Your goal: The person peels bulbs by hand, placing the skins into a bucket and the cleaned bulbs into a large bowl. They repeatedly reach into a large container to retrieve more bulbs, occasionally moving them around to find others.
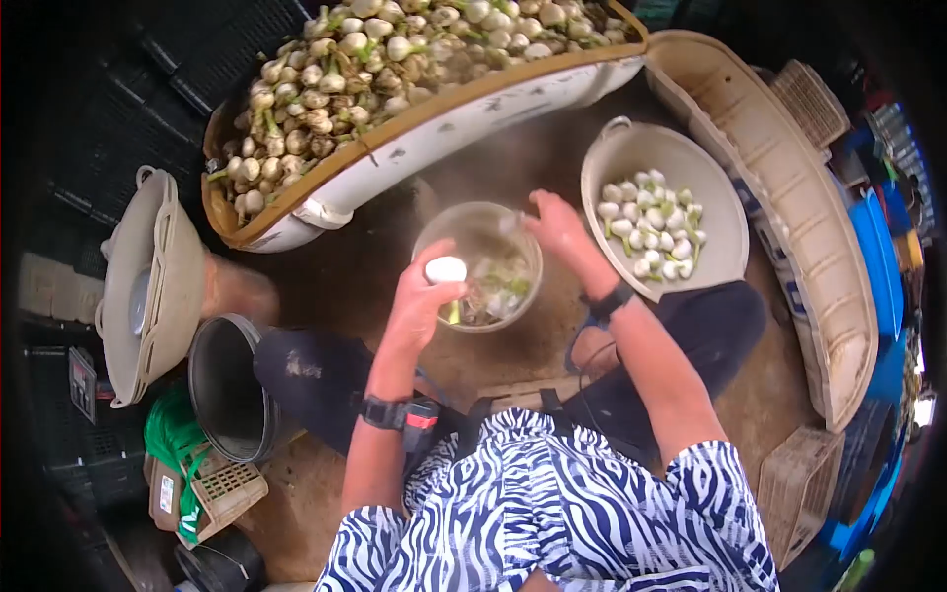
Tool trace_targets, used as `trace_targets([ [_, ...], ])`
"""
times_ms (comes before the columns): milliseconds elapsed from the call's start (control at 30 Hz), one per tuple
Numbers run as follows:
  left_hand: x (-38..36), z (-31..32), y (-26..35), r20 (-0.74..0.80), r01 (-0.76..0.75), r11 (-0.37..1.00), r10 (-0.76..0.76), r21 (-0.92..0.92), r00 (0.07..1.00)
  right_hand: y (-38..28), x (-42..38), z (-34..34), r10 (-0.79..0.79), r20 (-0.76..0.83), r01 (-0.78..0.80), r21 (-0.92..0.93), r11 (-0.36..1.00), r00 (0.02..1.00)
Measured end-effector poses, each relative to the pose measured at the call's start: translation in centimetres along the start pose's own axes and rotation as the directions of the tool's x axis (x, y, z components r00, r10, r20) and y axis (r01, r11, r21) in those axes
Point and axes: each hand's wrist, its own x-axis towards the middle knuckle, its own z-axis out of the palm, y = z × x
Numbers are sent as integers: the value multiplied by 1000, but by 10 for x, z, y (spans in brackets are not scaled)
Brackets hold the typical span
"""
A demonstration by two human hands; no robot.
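Grips white bulb (446,269) in left hand (419,299) at 9 o'clock of round tub (475,223). Holds right hand (557,229) at tub's 2 o'clock, fingers curled; cannot tell if gripping. Farther out: basin (712,163) of bulbs (651,238) at 2 o'clock, bulb-heaped trough (464,120) at 11.

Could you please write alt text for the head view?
A person's left hand holds a white bulb above a bucket containing scraps, with the right hand near the bucket's right rim. To the right, a tub holds cleaned bulbs; ahead, a long trough is heaped with browner bulbs.
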Motion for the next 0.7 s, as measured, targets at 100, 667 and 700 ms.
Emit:
trace_targets([
  [100,15,17,6,-43,-141,925,166,352,985,-37,-24,22,14,90,-73,697,713,996],
  [667,42,-21,28,-83,32,999,-35,-35,996,-149,131,-66,-405,-277,464,197,864,871],
  [700,40,-26,30,-112,39,989,-55,-140,992,-184,152,-46,-493,-200,526,174,833,847],
])
